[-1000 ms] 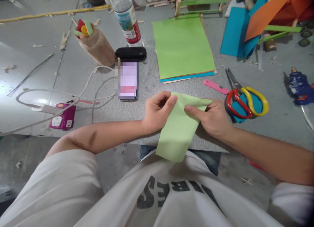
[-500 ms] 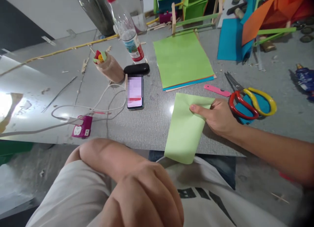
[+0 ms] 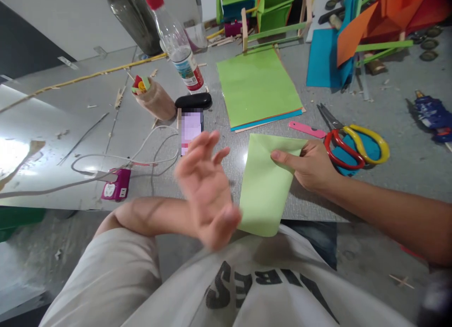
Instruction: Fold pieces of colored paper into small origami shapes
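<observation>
My right hand (image 3: pixel 312 167) pinches the upper right part of a light green paper (image 3: pixel 264 190), thumb on top; the paper's lower end hangs past the table's front edge. My left hand (image 3: pixel 208 190) is raised palm up left of the paper, fingers apart and slightly curled, holding nothing, a bit blurred. Behind it lies a phone (image 3: pixel 191 124), partly hidden. Scissors (image 3: pixel 348 139) with red and yellow handles rest on a blue piece beside my right hand. A pink cutter (image 3: pixel 306 129) lies behind the paper, near a stack of coloured sheets (image 3: pixel 259 89).
A plastic bottle (image 3: pixel 183 59), a black case (image 3: pixel 193 100) and a cup-like holder (image 3: pixel 157 101) stand or lie at back left. A purple adapter (image 3: pixel 116 184) with cables lies left. Coloured paper models (image 3: pixel 275 11) stand behind; a blue glue gun (image 3: pixel 432 113) lies right.
My left hand has moved away from close to the camera, out over the table's front edge, and its fingers have opened. My right hand still holds the paper. The view has shifted slightly.
</observation>
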### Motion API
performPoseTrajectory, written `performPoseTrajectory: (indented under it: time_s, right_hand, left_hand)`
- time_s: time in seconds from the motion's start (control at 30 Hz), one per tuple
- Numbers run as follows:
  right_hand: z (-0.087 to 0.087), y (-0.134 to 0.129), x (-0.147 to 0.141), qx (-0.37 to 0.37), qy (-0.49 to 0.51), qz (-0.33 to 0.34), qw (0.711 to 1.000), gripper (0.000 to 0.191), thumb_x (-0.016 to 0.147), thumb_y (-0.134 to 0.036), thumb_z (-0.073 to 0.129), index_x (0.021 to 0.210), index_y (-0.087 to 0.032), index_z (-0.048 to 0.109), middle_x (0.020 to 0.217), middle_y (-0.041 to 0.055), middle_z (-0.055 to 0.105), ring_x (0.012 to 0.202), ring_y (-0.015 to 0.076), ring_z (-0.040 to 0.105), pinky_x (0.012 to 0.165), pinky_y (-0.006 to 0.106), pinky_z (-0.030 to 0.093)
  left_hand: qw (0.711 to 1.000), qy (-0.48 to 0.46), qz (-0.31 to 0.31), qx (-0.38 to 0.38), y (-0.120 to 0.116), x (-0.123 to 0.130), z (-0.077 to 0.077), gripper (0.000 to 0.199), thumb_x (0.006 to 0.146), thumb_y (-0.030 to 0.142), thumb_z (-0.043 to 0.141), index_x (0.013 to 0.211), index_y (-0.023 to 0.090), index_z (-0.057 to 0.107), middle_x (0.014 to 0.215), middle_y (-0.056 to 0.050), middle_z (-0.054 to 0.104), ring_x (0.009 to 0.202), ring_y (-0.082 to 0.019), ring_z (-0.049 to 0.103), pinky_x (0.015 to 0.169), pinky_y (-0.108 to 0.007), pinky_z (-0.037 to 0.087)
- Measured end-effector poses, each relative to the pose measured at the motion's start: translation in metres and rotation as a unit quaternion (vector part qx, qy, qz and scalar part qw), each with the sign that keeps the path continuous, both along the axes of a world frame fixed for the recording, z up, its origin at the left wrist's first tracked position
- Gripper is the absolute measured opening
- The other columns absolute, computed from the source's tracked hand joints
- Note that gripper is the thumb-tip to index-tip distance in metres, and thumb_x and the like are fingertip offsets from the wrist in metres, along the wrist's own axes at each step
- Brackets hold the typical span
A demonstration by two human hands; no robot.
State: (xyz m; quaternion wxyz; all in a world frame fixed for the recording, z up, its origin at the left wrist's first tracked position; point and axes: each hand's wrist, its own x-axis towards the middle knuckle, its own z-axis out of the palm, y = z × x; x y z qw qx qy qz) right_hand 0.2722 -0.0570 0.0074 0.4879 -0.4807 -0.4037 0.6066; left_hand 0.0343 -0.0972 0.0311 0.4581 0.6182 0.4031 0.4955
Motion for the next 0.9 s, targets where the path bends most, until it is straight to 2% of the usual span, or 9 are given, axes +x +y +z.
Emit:
performPoseTrajectory:
  time_s: [0.07, 0.13, 0.2, 0.3, 0.5, 0.6, 0.7, 0.8, 0.9]
  right_hand:
    - [0.003, -0.002, 0.002, 0.010, -0.004, 0.004, 1.000, 0.039, 0.072, -0.052, 0.125, 0.095, -0.033, 0.100, 0.100, 0.0049, 0.097, 0.081, 0.0296, 0.090, 0.073, 0.044, 0.077]
    - [0.008, -0.003, 0.002, 0.019, -0.029, -0.003, 0.999, 0.037, 0.073, -0.051, 0.124, 0.092, -0.031, 0.100, 0.096, 0.0047, 0.096, 0.077, 0.0262, 0.086, 0.069, 0.040, 0.072]
    - [0.012, -0.003, 0.001, 0.024, -0.056, -0.011, 0.998, 0.037, 0.074, -0.052, 0.123, 0.087, -0.030, 0.097, 0.092, 0.0042, 0.094, 0.074, 0.0243, 0.082, 0.067, 0.039, 0.069]
    - [0.016, -0.005, -0.003, 0.033, -0.082, -0.013, 0.996, 0.039, 0.079, -0.059, 0.120, 0.084, -0.030, 0.095, 0.092, 0.0037, 0.093, 0.075, 0.0250, 0.080, 0.068, 0.041, 0.069]
    - [0.011, -0.005, -0.010, 0.046, -0.083, -0.042, 0.995, 0.056, 0.080, -0.079, 0.116, 0.082, -0.029, 0.091, 0.083, 0.0045, 0.085, 0.068, 0.0210, 0.069, 0.059, 0.037, 0.059]
    - [0.010, -0.002, -0.007, 0.089, -0.110, -0.086, 0.986, 0.073, 0.085, -0.096, 0.105, 0.077, -0.028, 0.081, 0.070, 0.0006, 0.067, 0.060, 0.0158, 0.051, 0.054, 0.035, 0.046]
    - [0.010, 0.002, -0.002, 0.144, -0.149, -0.126, 0.970, 0.080, 0.090, -0.100, 0.099, 0.073, -0.026, 0.073, 0.063, -0.0033, 0.048, 0.059, 0.0138, 0.036, 0.055, 0.036, 0.040]
    - [0.013, 0.004, 0.001, 0.171, -0.181, -0.132, 0.959, 0.084, 0.097, -0.100, 0.093, 0.068, -0.027, 0.063, 0.062, -0.0043, 0.038, 0.060, 0.0147, 0.033, 0.057, 0.038, 0.039]
    - [0.016, 0.004, 0.001, 0.187, -0.208, -0.118, 0.953, 0.093, 0.102, -0.104, 0.083, 0.062, -0.030, 0.044, 0.061, -0.0030, 0.030, 0.060, 0.0164, 0.033, 0.057, 0.040, 0.035]
  left_hand:
    - [0.997, -0.064, -0.017, -0.025, 0.009, 0.007, -0.014, 0.084, 0.113, 0.079, 0.083, 0.181, 0.047, 0.044, 0.189, -0.011, 0.062, 0.188, -0.045, 0.051, 0.138, -0.064, 0.062]
    - [0.987, -0.099, -0.070, -0.105, 0.017, 0.011, -0.028, 0.078, 0.116, 0.079, 0.083, 0.173, 0.038, 0.049, 0.175, -0.016, 0.072, 0.161, -0.040, 0.076, 0.120, -0.055, 0.071]
    - [0.976, -0.080, -0.103, -0.177, 0.022, 0.013, -0.038, 0.072, 0.117, 0.084, 0.080, 0.159, 0.029, 0.060, 0.153, -0.016, 0.083, 0.132, -0.033, 0.086, 0.102, -0.046, 0.073]
    - [0.972, -0.036, -0.111, -0.206, 0.024, 0.010, -0.044, 0.072, 0.117, 0.090, 0.076, 0.142, 0.022, 0.072, 0.131, -0.014, 0.088, 0.112, -0.027, 0.086, 0.090, -0.038, 0.069]
    - [0.975, -0.011, -0.085, -0.205, 0.021, 0.004, -0.040, 0.074, 0.115, 0.094, 0.075, 0.132, 0.022, 0.079, 0.121, -0.011, 0.092, 0.099, -0.024, 0.085, 0.081, -0.034, 0.066]
    - [0.980, 0.005, -0.069, -0.185, 0.022, 0.004, -0.041, 0.071, 0.116, 0.093, 0.074, 0.127, 0.023, 0.079, 0.115, -0.010, 0.091, 0.096, -0.025, 0.083, 0.078, -0.035, 0.064]
    - [0.984, 0.021, -0.050, -0.167, 0.025, 0.003, -0.043, 0.067, 0.118, 0.089, 0.073, 0.125, 0.023, 0.079, 0.113, -0.010, 0.092, 0.096, -0.025, 0.083, 0.076, -0.035, 0.062]
    - [0.986, 0.025, -0.045, -0.161, 0.027, 0.003, -0.044, 0.062, 0.119, 0.085, 0.074, 0.124, 0.023, 0.079, 0.112, -0.009, 0.091, 0.095, -0.025, 0.083, 0.076, -0.035, 0.063]
    - [0.987, 0.035, -0.039, -0.151, 0.029, 0.002, -0.045, 0.058, 0.120, 0.081, 0.075, 0.122, 0.023, 0.079, 0.111, -0.009, 0.092, 0.095, -0.025, 0.083, 0.076, -0.035, 0.063]
